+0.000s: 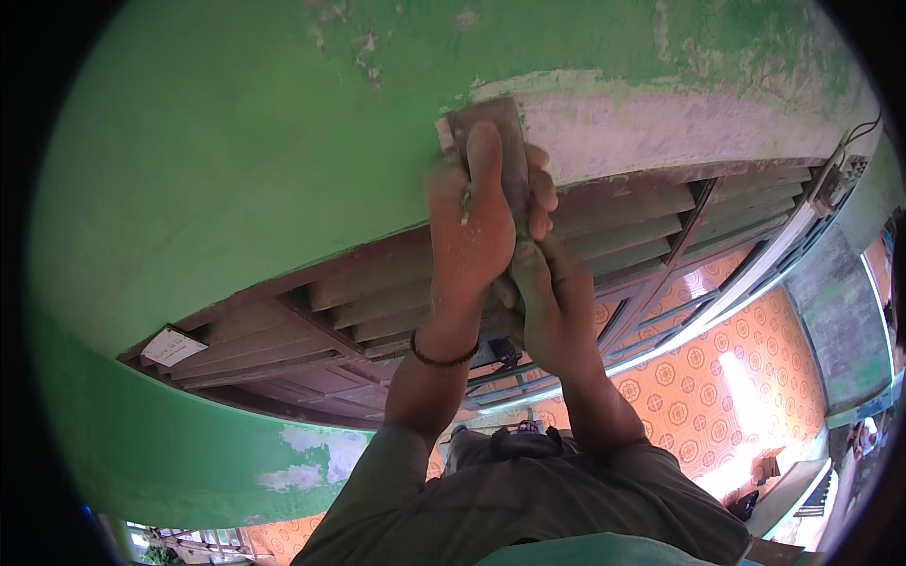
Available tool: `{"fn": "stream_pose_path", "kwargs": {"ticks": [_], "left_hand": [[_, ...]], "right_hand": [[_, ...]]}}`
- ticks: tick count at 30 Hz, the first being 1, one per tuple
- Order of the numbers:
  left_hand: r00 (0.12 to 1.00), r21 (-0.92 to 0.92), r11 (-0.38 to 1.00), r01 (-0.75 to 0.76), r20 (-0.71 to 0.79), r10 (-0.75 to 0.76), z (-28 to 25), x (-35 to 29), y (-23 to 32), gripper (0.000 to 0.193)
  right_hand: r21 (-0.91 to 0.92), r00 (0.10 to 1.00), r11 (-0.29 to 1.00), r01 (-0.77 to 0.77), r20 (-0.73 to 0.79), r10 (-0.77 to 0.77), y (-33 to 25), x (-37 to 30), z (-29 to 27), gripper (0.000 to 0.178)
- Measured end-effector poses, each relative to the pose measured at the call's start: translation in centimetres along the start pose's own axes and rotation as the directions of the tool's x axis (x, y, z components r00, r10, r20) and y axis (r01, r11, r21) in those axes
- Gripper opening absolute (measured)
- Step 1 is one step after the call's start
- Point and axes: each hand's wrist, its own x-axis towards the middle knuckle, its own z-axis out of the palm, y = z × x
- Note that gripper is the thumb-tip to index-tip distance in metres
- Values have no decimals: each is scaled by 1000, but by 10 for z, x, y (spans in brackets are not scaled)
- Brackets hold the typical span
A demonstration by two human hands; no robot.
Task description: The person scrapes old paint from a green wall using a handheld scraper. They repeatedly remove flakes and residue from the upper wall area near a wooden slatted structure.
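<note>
Both my hands are raised to the green wall (255, 170) on one scraper. Its flat, dull metal blade (511, 141) lies against the wall at the left end of a pale stripped band (642, 132). My left hand (472, 226), with a dark beaded bracelet on the wrist, is closed on the blade, one digit stretched along its face. Fingertips show at the blade's right edge. Lower down, my right hand (552, 302) is wrapped round the handle, which is mostly hidden by the fingers.
Just below the band runs a brown louvred vent frame (623, 222) over a door. A white label (174, 346) sits at its left corner. Cables and a small fitting (832, 189) hang at the right. Far below lies an orange patterned tile floor (689, 406).
</note>
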Motion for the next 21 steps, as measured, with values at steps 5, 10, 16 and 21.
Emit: {"fn": "stream_pose_path", "kwargs": {"ticks": [5,10,16,21], "left_hand": [[998,79,995,55,21,-57,0,1,-1,51],[999,19,999,-40,19,40,2,4,-3,55],[997,37,998,-48,57,46,5,7,-1,51],[1000,42,999,-8,30,6,5,5,-1,51]], "right_hand": [[-48,1000,999,-5,-26,4,0,1,-1,22],[52,1000,999,16,-14,-15,0,2,-4,23],[22,1000,1000,-22,-4,22,-2,3,-8,25],[14,999,999,-50,12,50,-3,3,-8,23]]}}
